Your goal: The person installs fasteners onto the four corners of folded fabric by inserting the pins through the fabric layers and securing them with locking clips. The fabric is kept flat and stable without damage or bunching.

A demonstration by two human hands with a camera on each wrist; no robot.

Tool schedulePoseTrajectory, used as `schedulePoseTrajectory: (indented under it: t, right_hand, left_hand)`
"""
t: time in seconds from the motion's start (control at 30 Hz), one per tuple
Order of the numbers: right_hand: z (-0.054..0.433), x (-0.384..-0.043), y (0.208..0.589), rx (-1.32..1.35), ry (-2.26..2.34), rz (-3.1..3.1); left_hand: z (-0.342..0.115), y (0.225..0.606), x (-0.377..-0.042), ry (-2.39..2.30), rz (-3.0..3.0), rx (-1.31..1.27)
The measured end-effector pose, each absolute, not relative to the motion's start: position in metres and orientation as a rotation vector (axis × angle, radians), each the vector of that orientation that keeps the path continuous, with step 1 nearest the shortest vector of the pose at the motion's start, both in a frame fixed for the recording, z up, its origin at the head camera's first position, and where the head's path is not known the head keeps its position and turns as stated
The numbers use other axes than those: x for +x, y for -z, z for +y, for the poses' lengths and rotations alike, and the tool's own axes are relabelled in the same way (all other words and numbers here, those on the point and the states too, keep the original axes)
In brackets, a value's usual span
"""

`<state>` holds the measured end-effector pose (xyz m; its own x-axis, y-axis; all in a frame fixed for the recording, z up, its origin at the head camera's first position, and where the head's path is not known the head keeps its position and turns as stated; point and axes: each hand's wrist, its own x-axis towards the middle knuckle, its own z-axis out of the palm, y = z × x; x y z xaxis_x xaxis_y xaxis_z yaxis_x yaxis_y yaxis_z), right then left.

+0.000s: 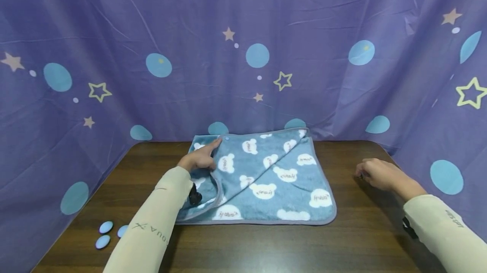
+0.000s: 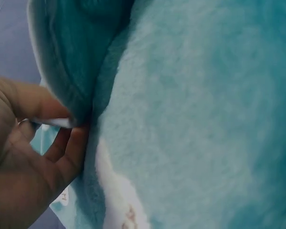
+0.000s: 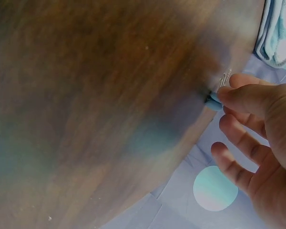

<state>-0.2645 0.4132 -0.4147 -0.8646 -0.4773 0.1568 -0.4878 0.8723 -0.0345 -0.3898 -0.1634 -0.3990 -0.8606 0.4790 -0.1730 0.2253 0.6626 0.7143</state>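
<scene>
A blue fleece towel [image 1: 266, 180] with white bear shapes lies on the dark wooden table [image 1: 365, 230], one corner folded diagonally over it. My left hand [image 1: 200, 159] is at the towel's far left corner. In the left wrist view its thumb and fingers [image 2: 62, 143] pinch the towel's edge [image 2: 62, 102]. My right hand [image 1: 374, 173] rests on the table to the right of the towel, apart from it. In the right wrist view its fingertips [image 3: 238, 98] pinch a small blue clip [image 3: 213, 101] with a metal wire part, held against the tabletop [image 3: 95, 95].
Three small pale blue oval pieces [image 1: 105, 227] lie near the table's front left corner. A purple curtain [image 1: 243, 53] with stars and blue dots hangs close behind and around the table. The table's right edge [image 1: 388, 150] is just beyond my right hand.
</scene>
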Motion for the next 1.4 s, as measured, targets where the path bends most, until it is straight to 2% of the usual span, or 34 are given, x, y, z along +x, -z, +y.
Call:
schedulePoseTrajectory:
  t: [0.17,0.3,0.53,0.67,0.8,0.97,1.4]
  right_hand:
    - [0.415,-0.266,0.415,0.769,-0.076,-2.903]
    - [0.416,-0.267,0.415,0.773,-0.053,-2.911]
    - [0.416,-0.266,0.412,0.782,-0.037,-2.914]
    - [0.415,-0.265,0.41,0.766,-0.041,-2.938]
    - [0.413,-0.265,0.41,0.733,-0.056,-2.945]
    - [0.412,-0.263,0.411,0.707,-0.112,-2.98]
    - [0.411,-0.261,0.413,0.65,-0.104,-3.02]
  left_hand:
    - [-0.161,0.401,-0.39,-0.833,2.745,0.708]
    - [-0.156,0.4,-0.388,-0.68,2.839,0.723]
    - [-0.136,0.376,-0.368,-0.322,2.835,0.439]
    - [-0.109,0.356,-0.348,-0.123,2.852,0.441]
    - [-0.072,0.349,-0.331,-0.036,2.882,0.625]
    - [-0.034,0.358,-0.307,-0.056,2.794,0.87]
    - [0.016,0.386,-0.266,-0.31,2.517,1.527]
